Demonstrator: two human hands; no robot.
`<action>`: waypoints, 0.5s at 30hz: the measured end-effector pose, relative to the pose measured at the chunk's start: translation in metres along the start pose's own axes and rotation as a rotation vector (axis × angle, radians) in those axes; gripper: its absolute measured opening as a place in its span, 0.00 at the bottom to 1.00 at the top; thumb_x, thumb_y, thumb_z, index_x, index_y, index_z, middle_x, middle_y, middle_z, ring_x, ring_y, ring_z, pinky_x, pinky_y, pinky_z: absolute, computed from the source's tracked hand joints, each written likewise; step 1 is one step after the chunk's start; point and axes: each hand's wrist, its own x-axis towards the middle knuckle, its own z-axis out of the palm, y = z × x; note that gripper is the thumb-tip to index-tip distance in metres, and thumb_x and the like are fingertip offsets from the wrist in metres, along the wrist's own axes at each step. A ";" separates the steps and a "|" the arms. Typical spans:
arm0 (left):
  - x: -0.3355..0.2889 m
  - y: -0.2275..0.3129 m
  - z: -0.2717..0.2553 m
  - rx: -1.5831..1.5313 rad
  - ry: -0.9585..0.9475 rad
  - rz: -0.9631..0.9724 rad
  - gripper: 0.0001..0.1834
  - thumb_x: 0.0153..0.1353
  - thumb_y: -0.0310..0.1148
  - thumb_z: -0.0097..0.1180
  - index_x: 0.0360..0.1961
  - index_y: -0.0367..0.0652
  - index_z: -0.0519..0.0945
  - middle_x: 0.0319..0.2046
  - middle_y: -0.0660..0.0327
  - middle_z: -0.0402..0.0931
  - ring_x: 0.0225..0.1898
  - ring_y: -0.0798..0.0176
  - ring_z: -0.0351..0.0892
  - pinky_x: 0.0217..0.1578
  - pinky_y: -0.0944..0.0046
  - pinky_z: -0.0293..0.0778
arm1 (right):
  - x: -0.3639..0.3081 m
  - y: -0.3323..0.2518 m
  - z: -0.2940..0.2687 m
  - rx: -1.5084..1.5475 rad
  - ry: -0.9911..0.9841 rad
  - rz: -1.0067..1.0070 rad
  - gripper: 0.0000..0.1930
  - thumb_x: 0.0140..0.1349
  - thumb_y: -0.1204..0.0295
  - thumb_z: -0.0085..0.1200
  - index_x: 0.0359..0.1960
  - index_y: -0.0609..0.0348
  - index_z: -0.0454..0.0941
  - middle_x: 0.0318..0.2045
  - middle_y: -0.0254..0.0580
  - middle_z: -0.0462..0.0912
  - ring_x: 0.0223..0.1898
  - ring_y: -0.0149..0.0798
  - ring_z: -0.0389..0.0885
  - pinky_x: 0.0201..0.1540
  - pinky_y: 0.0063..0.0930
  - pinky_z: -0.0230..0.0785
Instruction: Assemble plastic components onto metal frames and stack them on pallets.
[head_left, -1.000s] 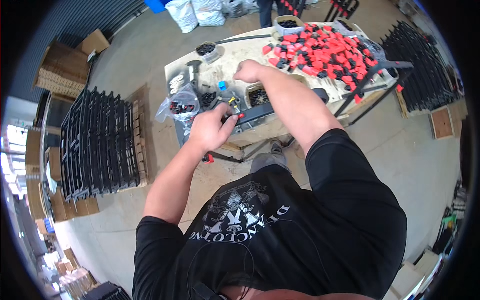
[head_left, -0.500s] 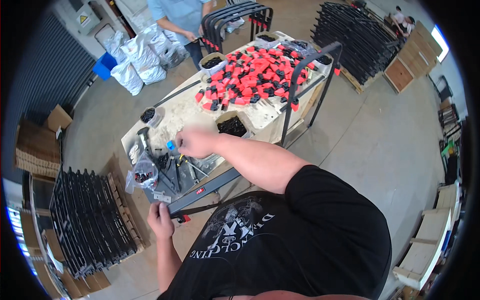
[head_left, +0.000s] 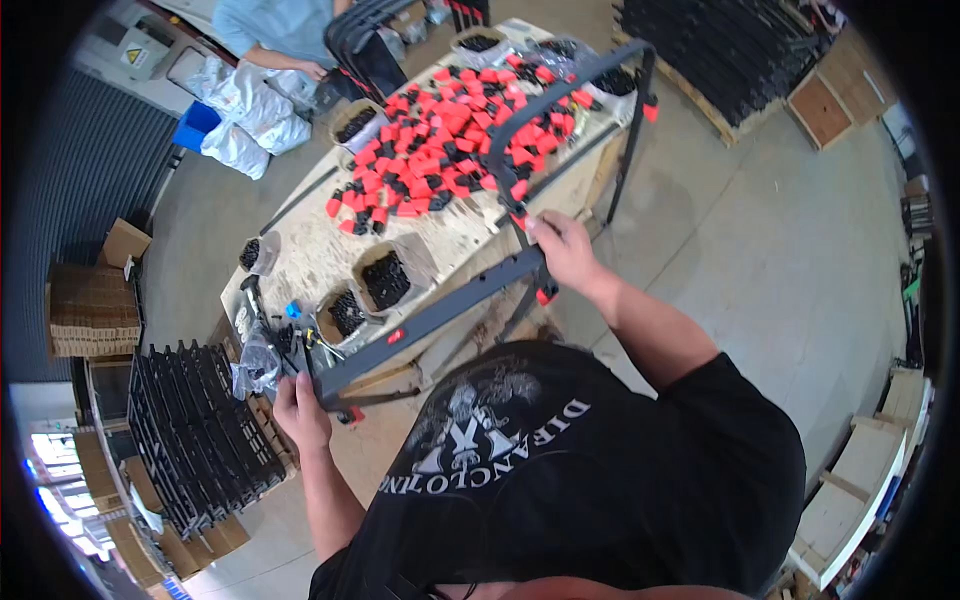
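Note:
A black metal frame [head_left: 440, 316] with a flat crossbar, a bent tube and red end pieces lies along the near edge of the worktable [head_left: 310, 215]. My left hand [head_left: 302, 412] is closed on the crossbar's left end. At the opposite end, my right hand [head_left: 566, 254] grips the corner where the bar meets the bent tube [head_left: 497, 150]. Just beyond the bar are two tubs of small black parts, a larger tub [head_left: 386, 278] and a smaller tub [head_left: 344, 314]. A blue piece [head_left: 293, 310] and a clear plastic bag [head_left: 258, 362] lie near my left hand.
Red and black plastic caps [head_left: 440, 140] are heaped on the table. Across it, a person in a blue shirt [head_left: 280, 30] stands by bent black frames [head_left: 365, 45]. Stacked black frames [head_left: 205, 430] stand at left, and another stack [head_left: 715, 55] at far right. White sacks [head_left: 245, 110] lie beyond.
My right hand has left the small parts on the table and taken hold of the frame's right corner. My left hand stays at the left end. The view has shifted.

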 end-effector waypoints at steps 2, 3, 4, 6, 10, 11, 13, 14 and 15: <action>0.006 0.034 0.031 -0.031 -0.034 -0.006 0.20 0.73 0.35 0.52 0.22 0.41 0.67 0.22 0.73 0.60 0.28 0.77 0.55 0.27 0.68 0.52 | 0.011 0.008 -0.035 -0.031 0.044 0.003 0.20 0.70 0.58 0.55 0.32 0.66 0.78 0.21 0.38 0.73 0.26 0.30 0.68 0.31 0.32 0.66; 0.011 0.050 0.046 -0.077 -0.042 -0.011 0.22 0.73 0.35 0.52 0.20 0.41 0.65 0.20 0.72 0.58 0.27 0.76 0.54 0.27 0.68 0.51 | 0.016 0.010 -0.053 -0.036 0.053 0.018 0.19 0.70 0.59 0.54 0.31 0.66 0.78 0.22 0.36 0.73 0.28 0.29 0.69 0.33 0.30 0.66; 0.017 0.071 0.061 -0.071 -0.057 -0.007 0.22 0.73 0.35 0.52 0.20 0.41 0.65 0.20 0.72 0.58 0.27 0.76 0.54 0.27 0.68 0.51 | 0.024 0.001 -0.073 -0.044 0.058 0.027 0.19 0.70 0.59 0.54 0.31 0.66 0.78 0.22 0.34 0.73 0.29 0.28 0.69 0.34 0.29 0.66; 0.028 0.112 0.084 -0.035 -0.193 -0.027 0.22 0.74 0.37 0.51 0.21 0.40 0.68 0.20 0.72 0.60 0.26 0.76 0.55 0.26 0.68 0.52 | 0.040 -0.028 -0.121 -0.153 0.129 0.019 0.19 0.70 0.57 0.54 0.34 0.64 0.80 0.26 0.34 0.77 0.31 0.29 0.71 0.37 0.29 0.67; 0.050 0.160 0.167 -0.164 -0.444 -0.211 0.21 0.74 0.44 0.50 0.26 0.43 0.78 0.16 0.72 0.64 0.16 0.76 0.59 0.18 0.70 0.52 | 0.097 -0.040 -0.220 -0.289 0.337 -0.047 0.23 0.68 0.53 0.56 0.43 0.66 0.80 0.32 0.46 0.83 0.38 0.33 0.79 0.45 0.32 0.72; 0.049 0.163 0.198 -0.231 -0.429 -0.278 0.21 0.73 0.45 0.52 0.25 0.44 0.77 0.16 0.72 0.63 0.15 0.75 0.59 0.18 0.70 0.52 | 0.106 -0.053 -0.240 -0.204 0.430 -0.143 0.23 0.68 0.53 0.57 0.46 0.65 0.80 0.36 0.45 0.84 0.41 0.34 0.80 0.48 0.31 0.72; 0.045 0.173 0.257 -0.257 -0.465 -0.280 0.20 0.72 0.47 0.55 0.28 0.43 0.79 0.16 0.72 0.64 0.15 0.75 0.59 0.17 0.70 0.53 | 0.113 -0.052 -0.276 -0.128 0.538 -0.234 0.23 0.68 0.53 0.57 0.49 0.63 0.80 0.40 0.44 0.84 0.45 0.34 0.80 0.52 0.30 0.71; 0.040 0.188 0.283 -0.305 -0.448 -0.306 0.23 0.70 0.46 0.57 0.30 0.34 0.85 0.23 0.67 0.75 0.25 0.74 0.67 0.26 0.69 0.64 | 0.112 -0.039 -0.303 -0.104 0.551 -0.258 0.24 0.68 0.53 0.57 0.51 0.63 0.80 0.42 0.42 0.84 0.45 0.34 0.80 0.53 0.29 0.71; 0.039 0.178 0.313 -0.350 -0.446 -0.296 0.24 0.70 0.45 0.58 0.36 0.28 0.85 0.27 0.63 0.79 0.29 0.73 0.70 0.31 0.69 0.68 | 0.106 -0.029 -0.326 -0.079 0.557 -0.285 0.24 0.68 0.52 0.57 0.52 0.62 0.80 0.44 0.40 0.84 0.46 0.34 0.80 0.55 0.28 0.71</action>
